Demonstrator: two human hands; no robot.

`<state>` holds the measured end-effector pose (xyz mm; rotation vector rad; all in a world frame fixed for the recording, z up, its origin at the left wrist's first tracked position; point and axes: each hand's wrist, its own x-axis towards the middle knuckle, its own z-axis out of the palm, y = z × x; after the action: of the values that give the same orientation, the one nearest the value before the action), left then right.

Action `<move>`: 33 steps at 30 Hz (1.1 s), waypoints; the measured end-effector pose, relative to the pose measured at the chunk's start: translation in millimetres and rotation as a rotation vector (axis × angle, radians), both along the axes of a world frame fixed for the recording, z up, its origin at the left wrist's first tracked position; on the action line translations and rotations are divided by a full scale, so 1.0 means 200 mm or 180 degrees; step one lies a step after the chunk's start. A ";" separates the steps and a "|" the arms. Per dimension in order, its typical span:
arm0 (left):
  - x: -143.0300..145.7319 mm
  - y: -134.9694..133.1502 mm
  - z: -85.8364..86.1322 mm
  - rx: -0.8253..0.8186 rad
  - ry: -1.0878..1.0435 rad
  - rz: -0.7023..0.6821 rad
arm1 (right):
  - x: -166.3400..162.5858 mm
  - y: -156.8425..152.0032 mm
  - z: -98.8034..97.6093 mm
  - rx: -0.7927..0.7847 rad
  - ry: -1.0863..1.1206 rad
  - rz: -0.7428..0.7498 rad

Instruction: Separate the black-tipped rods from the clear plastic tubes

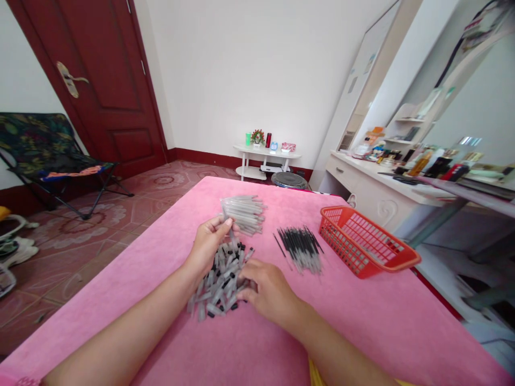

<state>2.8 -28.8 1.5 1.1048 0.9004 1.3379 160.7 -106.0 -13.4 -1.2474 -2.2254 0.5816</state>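
A slim translucent tube is pinched upright between the thumb and fingers of my left hand. Just below lies a heap of short clear plastic pieces with black ends. At the right side of this heap, my right hand has its thumb and fingers curled in among the pieces; what they grip is hard to make out. Behind my left hand rests a bundle of long translucent tubes. To the right, thin black rods with pale, translucent lower ends lie side by side.
A red plastic basket stands at the right of the pink-covered table. Beyond are a white side table, a round stool and a dresser with bottles. A folding chair stands at the left by the door.
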 end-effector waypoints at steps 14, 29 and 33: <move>0.00 0.01 -0.05 0.1018 0.1811 -0.0129 | 0.09 0.09 -0.01 0.0054 0.0135 -0.0540; 0.02 -0.06 -0.02 0.2026 0.3527 -0.0263 | 0.24 0.20 0.01 -0.1387 0.3892 -0.1453; 0.03 -0.07 -0.01 0.2037 0.3588 -0.0294 | 0.23 0.20 0.01 -0.1285 0.4040 -0.1333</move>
<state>8.1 -43.0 -0.1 2.4813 1.1867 0.8592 206.3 -66.8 -11.5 -0.9918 -0.7977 1.2254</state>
